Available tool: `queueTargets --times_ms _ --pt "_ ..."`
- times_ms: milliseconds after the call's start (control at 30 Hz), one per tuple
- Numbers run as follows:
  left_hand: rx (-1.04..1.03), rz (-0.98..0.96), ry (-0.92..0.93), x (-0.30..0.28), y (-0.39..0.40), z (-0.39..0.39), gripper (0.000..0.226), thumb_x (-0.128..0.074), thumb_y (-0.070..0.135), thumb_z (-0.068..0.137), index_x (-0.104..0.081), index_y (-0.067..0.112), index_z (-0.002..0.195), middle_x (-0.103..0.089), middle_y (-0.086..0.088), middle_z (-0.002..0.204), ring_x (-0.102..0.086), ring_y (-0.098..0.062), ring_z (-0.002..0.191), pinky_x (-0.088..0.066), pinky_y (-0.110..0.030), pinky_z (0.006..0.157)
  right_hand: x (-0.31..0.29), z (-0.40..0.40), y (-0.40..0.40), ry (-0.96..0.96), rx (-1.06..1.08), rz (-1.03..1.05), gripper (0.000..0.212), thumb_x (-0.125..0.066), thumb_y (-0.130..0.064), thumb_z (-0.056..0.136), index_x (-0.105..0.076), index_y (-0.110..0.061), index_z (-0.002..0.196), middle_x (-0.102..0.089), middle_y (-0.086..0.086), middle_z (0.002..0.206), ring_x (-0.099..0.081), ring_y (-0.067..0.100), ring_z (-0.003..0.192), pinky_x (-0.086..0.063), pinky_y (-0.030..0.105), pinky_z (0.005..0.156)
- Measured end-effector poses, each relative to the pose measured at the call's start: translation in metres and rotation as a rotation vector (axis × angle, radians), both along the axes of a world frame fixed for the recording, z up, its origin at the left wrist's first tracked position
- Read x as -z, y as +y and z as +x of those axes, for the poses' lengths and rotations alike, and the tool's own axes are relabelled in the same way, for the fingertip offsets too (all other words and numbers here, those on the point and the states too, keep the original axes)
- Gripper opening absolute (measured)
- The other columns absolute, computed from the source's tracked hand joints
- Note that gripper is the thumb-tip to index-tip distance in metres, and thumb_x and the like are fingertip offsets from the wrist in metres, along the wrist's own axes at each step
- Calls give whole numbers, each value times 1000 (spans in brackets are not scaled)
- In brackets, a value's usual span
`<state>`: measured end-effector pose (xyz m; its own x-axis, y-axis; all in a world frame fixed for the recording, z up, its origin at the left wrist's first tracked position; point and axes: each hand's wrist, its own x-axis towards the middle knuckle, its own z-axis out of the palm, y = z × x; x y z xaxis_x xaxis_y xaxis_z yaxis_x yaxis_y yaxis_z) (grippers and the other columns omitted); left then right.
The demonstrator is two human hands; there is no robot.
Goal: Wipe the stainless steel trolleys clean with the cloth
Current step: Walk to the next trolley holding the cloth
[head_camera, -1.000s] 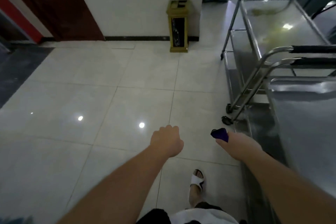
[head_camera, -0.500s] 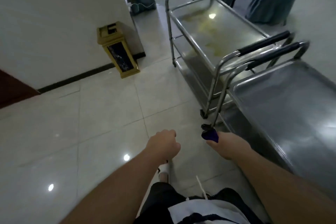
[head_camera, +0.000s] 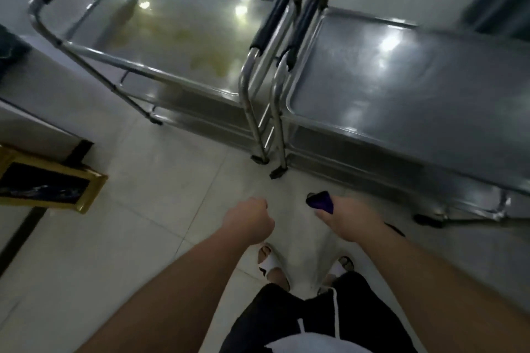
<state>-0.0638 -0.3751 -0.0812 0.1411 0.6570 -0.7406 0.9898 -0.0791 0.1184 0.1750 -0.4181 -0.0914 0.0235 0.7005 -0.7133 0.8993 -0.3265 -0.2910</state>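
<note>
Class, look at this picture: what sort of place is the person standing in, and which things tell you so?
Probably a restaurant or hotel service area: two stainless steel trolleys, a polished tiled floor and a gold-trimmed bin by the wall.

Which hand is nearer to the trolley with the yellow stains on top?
Left. The left hand hangs below the stained trolley, apart from it. The right hand, holding the cloth, is by the other trolley.

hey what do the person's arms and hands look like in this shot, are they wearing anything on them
Both arms are bare from the bottom edge of the picture to the wrists: no sleeves show, and no gloves, watch or bands can be seen on the left hand or the right hand. Motion blur hides any finer detail such as rings.
</note>
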Motion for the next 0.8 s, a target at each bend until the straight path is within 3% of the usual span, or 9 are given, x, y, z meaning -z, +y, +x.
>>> queueTargets --times_ms 233,333,433,633,733,800 --pt "109 -36 15 46 37 32 51 -50 47 100 -51 24 146 -57 -4 140 -60 -29 121 -45 -36 86 49 18 12 24 142 -44 45 -43 -58 104 -65 -18 103 -69 5 98 -66 25 89 -57 43 89" --pt "38 -98 -36 80 49 47 54 -51 45 100 -52 20 148 -57 -6 144 -59 -28 124 -49 -35 94 82 19 28 82 198 -64 44 -43 -55 105 -66 -18 112 -70 6 107 -67 27 97 -55 45 94" --pt "18 -121 -60 125 60 55 55 -53 45 100 -52 18 149 -57 -8 145 -58 -28 126 -46 -33 93 121 17 40 70 193 -37 46 -45 -58 104 -63 -20 123 -69 6 116 -66 28 104 -54 43 95" --pt "21 -177 -91 263 102 59 57 -53 44 103 -49 18 154 -53 -6 154 -53 -26 135 -40 -29 99 238 11 68 -3 234 -17 47 -43 -59 105 -55 -19 125 -65 2 106 -64 23 94 -55 39 87" --pt "30 -170 -87 344 127 59 55 -51 42 105 -49 17 154 -51 -7 155 -51 -27 138 -40 -32 107 312 7 82 -84 295 32 43 -44 -59 104 -54 -19 116 -63 2 99 -64 24 87 -53 39 82" --pt "58 -138 -83 391 141 57 53 -53 40 104 -51 15 151 -53 -9 153 -52 -29 136 -42 -33 104 358 5 90 -112 326 74 43 -46 -59 103 -56 -18 111 -64 3 94 -64 25 83 -54 40 81"
